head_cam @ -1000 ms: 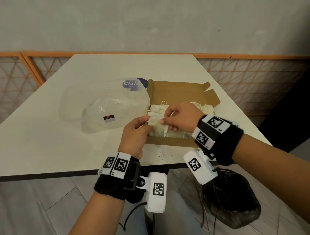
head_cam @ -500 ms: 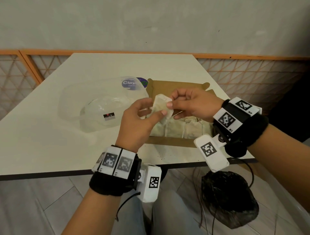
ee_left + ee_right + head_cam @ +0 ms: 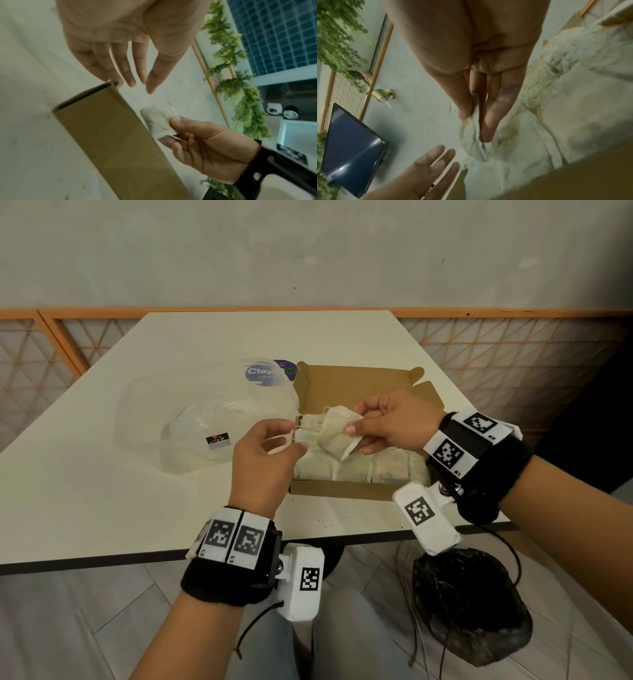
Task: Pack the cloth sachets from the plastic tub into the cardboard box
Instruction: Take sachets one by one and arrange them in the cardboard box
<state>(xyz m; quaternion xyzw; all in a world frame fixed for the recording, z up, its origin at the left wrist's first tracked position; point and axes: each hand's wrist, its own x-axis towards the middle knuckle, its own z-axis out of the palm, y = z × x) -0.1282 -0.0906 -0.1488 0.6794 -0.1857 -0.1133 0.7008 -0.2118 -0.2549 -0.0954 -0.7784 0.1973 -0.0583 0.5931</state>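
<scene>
At centre frame in the head view, the right hand pinches a cloth sachet between thumb and fingers, holding it above the cardboard box. The left hand hovers just beside it, grip loose and holding nothing. More sachets line the box's near side. The plastic tub sits at left on the worktop.

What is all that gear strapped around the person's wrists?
Each bare forearm has a thick black fabric wristband carrying white tiles printed with black square code patterns. Under each wrist hangs a white boxy camera pod with its own code marker. A thin black cable trails from the left pod. No sleeves or gloves show.
</scene>
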